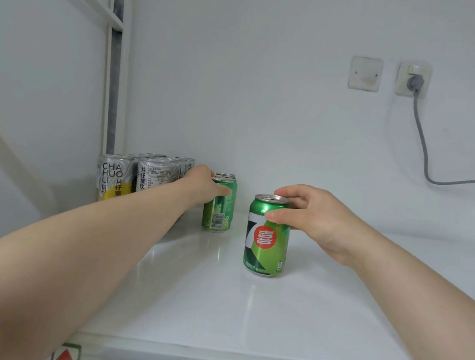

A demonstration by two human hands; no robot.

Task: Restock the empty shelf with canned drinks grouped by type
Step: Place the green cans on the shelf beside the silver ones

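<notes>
White shelf under both hands. Block of grey-and-yellow cans, upright, just left of the left hand. Right hand grips the near green can round its top, thumb on the front; can upright on the shelf. Left hand wraps the far green can, upright beside the block; another green can behind it. Grey cable on the wall above the right hand.

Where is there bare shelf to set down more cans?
Bare: shelf right of the 7-Up can in the right hand, and the front strip. Crowded: back left, Cha Huo Li cans beside green cans, one in the left hand.
</notes>
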